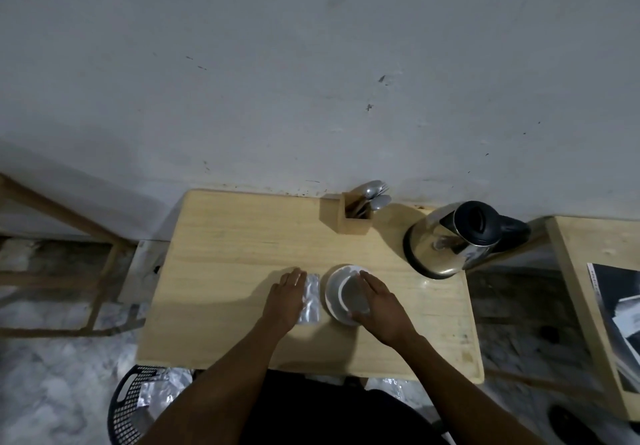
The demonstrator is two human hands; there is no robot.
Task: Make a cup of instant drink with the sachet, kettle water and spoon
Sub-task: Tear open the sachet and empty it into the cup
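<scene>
A silver sachet (310, 301) lies flat on the wooden table (225, 257), just left of a white cup (351, 297) standing on a white saucer (331, 292). My left hand (285, 297) lies flat with straight fingers on the sachet's left edge. My right hand (379, 302) wraps the cup's right side, thumb near its front rim. A steel kettle (450, 240) with a black lid stands at the back right. Spoons (375, 193) stick out of a wooden holder (348, 216) at the back.
The table stands against a grey wall. A second wooden table (588, 271) with printed paper on it is to the right. A black mesh basket (131, 406) with foil wrappers sits on the floor at lower left. A wooden frame (69, 223) stands at the left.
</scene>
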